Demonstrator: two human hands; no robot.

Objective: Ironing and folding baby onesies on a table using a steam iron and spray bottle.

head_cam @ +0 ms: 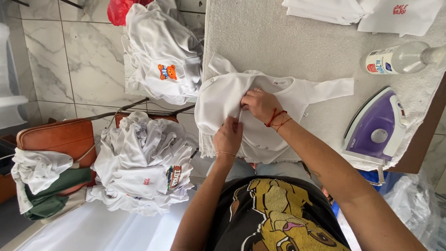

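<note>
Left hand (227, 135): fingers (233, 124) pinched together on a fold of the white baby bodysuit (223, 100), near its middle. Right hand (261, 105): fingers (248, 98) curled and clamped on the same fold just above, the two hands almost touching. Red thread bracelets on the right wrist, thin chain on the left.

Bodysuit lies flat on the counter (278, 42), which has a grey towel-like cover, at the near left corner. One long sleeve is stretched toward the right, and the left part is bunched over the counter's left edge. Small label at the neckline, white with a red mark.

Purple and white iron (376, 128) sits at the near right edge, well apart from the hands. Clear plastic bottle (402, 58) lies on its side near the right edge, with a white wrap label printed in red and blue. Folded white garments (362, 11) are at the far right corner, one with a small red print.

Off the counter's left edge: a heap of white baby clothes (162, 51) with an orange bear patch, and below it a second heap (141, 165) on a brown chair (55, 137), showing small red prints and a multicolour patch.
</note>
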